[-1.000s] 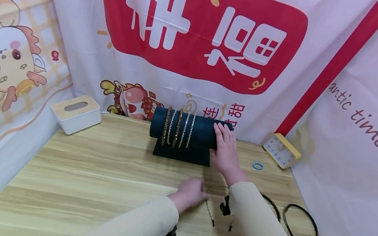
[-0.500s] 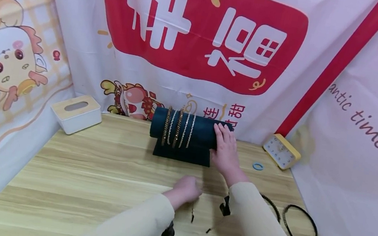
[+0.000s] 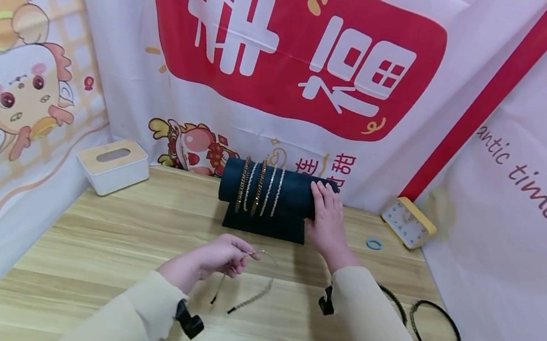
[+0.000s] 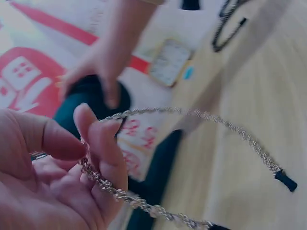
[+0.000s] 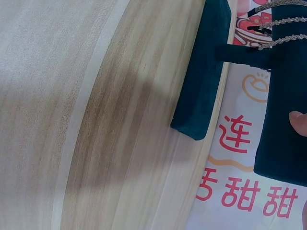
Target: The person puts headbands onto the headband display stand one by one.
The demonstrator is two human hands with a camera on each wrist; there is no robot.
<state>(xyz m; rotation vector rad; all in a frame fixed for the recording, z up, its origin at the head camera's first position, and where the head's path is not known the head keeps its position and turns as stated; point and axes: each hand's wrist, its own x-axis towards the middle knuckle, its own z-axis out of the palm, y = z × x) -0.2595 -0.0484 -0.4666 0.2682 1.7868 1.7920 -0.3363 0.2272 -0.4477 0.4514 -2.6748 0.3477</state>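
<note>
My left hand (image 3: 222, 256) pinches a thin, sparkly beaded headband (image 3: 252, 299) between thumb and fingers, over the middle of the table. Its two dark-tipped ends point toward me; the left wrist view shows its beaded band (image 4: 245, 138) close up. My right hand (image 3: 327, 218) grips the right end of a dark green roll-shaped headband display stand (image 3: 297, 193), fingers over the top. In the right wrist view a thumb (image 5: 300, 122) lies against the roll. Several headbands (image 3: 259, 191), gold-brown and silvery, hang side by side on the roll's left half.
Two dark headbands lie at the right, one whole (image 3: 455, 335) and one partly under my right sleeve (image 3: 393, 299). A blue ring (image 3: 374, 244) and a yellow clock (image 3: 407, 223) are behind them. A tissue box (image 3: 115, 168) stands at the back left, against the cloth backdrop.
My left hand has lifted the beaded headband and moved it leftward, turning so its fingers point right. The right hand stays on the stand.
</note>
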